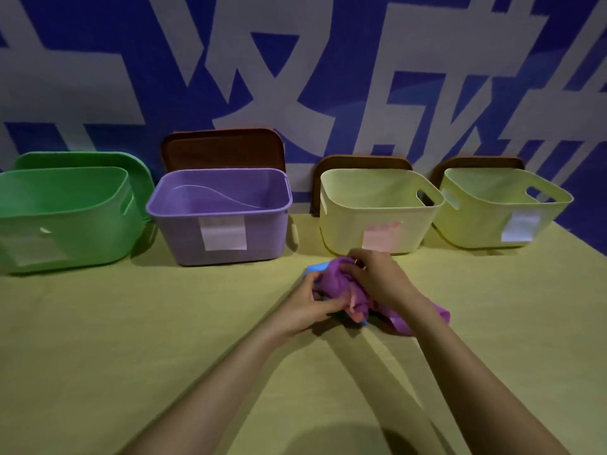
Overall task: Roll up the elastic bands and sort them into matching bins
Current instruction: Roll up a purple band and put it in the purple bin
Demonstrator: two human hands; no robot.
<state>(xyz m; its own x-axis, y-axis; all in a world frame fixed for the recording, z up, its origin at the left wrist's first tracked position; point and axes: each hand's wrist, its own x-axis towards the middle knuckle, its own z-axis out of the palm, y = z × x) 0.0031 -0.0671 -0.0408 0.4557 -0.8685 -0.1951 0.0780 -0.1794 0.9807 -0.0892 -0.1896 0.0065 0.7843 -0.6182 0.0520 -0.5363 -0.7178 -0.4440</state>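
Item: left grip, fingers curled, pinching the 8 o'clock edge of a tangle of bands where purple and pink meet; which strip it has cannot be told. Right grip, laid over the tangle's 1 o'clock side, fingers curled into the purple band, whose loose tail runs out under the wrist toward 4 o'clock. In the same tangle: a pink band, bunched at the near side, and a blue band, its corner showing at 11 o'clock and a sliver at the near edge. The tangle lies on the yellow-green bench, unrolled, none of it binned. From the tangle: pink-labelled yellow bin at 12 o'clock, just beyond the knuckles; purple bin at 10 o'clock, near; pale-labelled yellow bin at 2 o'clock; green bin at 9 to 10 o'clock, well apart. No band shows inside any bin. Lids stand propped behind the bins. Step in hand, by judgement: separating one band, probably the purple, from the others before rolling. Next move calls for drawing it free without dragging pink and blue along, laying it flat, rolling from one end, then carrying the roll to the purple bin.
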